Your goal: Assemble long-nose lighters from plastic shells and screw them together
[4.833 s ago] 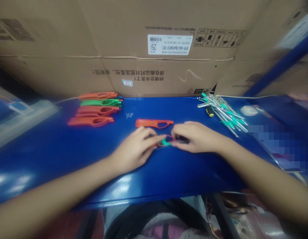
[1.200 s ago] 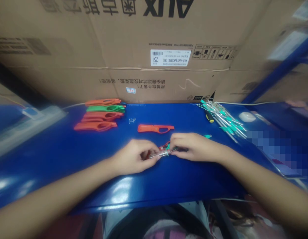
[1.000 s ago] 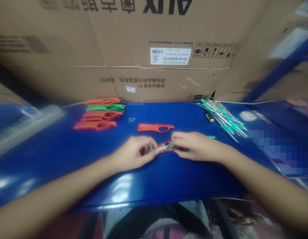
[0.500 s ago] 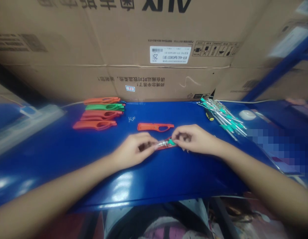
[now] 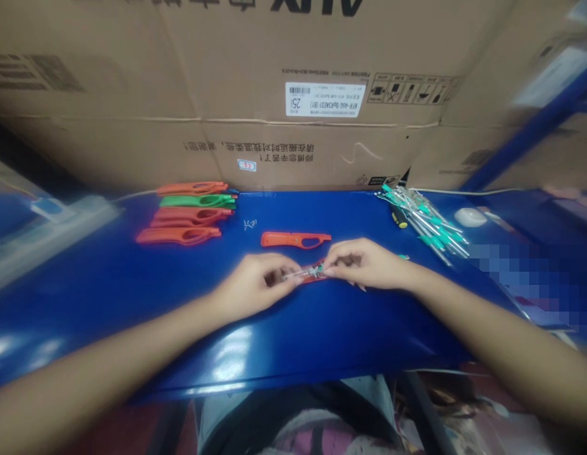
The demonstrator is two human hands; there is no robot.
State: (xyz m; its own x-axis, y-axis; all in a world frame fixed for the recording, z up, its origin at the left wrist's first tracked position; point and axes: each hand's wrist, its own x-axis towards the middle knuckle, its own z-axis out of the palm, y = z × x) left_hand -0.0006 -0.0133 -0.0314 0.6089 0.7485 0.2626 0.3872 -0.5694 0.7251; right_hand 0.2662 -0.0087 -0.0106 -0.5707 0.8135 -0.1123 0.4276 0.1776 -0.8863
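Observation:
Both my hands meet over the middle of the blue table. My left hand is closed, pinching the left end of a thin clear-and-metal tester pen. My right hand is closed on its right end, where a bit of green shows. The pen lies over a red plastic handle shell that is mostly hidden under my fingers. Just beyond my hands, a second orange handle shell lies flat.
Several orange and green handle pieces lie in a row at the back left. A pile of green-tipped tester pens lies at the back right, beside a white round object. Large cardboard boxes wall off the back.
My hands have stayed together on the pen and shell, shifting slightly. My right hand's fingers moved up along the green end. The view drifted a little.

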